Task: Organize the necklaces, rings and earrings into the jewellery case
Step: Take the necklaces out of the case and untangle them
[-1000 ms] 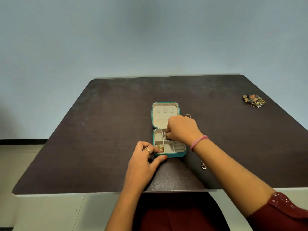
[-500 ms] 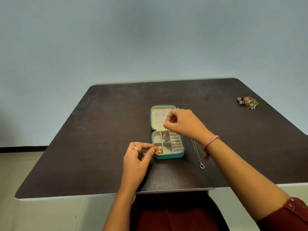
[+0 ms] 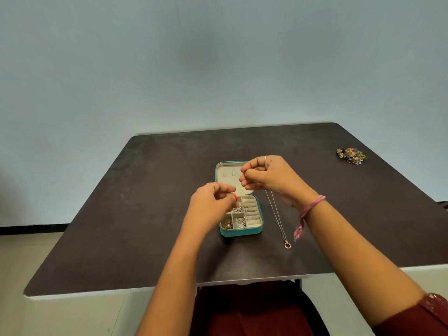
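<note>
Both hands have lifted from the case (image 3: 242, 232); right hand (image 3: 266, 175) pinches the necklace (image 3: 276, 214), left hand (image 3: 213, 202) fingertips together, ready for hooking it.

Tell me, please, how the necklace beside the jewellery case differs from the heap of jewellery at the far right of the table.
The necklace is a single thin chain stretched out straight, ending in a small ring pendant; the jewellery heap is a tangled cluster of many pieces. The necklace lies right beside the jewellery case, its upper end at the right hand; the heap sits far off, untouched. Both are outside the case, on the table.
</note>
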`<action>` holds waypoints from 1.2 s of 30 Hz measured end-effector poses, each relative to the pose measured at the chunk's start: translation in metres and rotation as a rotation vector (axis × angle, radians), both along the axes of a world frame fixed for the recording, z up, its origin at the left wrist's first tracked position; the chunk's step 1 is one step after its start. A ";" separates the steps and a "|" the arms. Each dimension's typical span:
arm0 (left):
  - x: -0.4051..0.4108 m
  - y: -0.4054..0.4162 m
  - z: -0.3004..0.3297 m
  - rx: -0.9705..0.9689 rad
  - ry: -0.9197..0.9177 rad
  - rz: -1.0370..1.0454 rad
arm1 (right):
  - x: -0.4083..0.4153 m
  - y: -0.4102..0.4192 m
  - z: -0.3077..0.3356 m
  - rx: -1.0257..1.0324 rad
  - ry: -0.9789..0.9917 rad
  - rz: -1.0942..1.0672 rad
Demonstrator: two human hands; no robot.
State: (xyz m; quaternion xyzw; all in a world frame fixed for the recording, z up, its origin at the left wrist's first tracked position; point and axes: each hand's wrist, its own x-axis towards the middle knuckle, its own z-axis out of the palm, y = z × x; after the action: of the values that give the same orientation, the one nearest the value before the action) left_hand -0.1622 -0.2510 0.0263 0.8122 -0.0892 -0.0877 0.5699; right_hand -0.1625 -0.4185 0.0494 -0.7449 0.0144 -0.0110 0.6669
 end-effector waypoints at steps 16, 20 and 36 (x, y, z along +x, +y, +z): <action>-0.003 0.008 -0.033 0.095 -0.022 0.071 | -0.003 0.009 -0.040 -1.152 0.050 0.381; -0.004 0.008 -0.035 0.109 -0.019 0.073 | 0.000 0.016 -0.038 -1.247 0.051 0.339; -0.005 -0.004 -0.028 0.126 -0.015 0.001 | -0.007 0.002 0.020 -0.659 -0.107 0.124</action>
State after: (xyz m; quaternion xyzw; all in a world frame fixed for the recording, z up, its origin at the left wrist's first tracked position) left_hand -0.1672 -0.2550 -0.0020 0.8472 -0.0874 -0.0866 0.5168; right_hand -0.1697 -0.4169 0.0689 -0.9183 -0.0705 -0.0136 0.3894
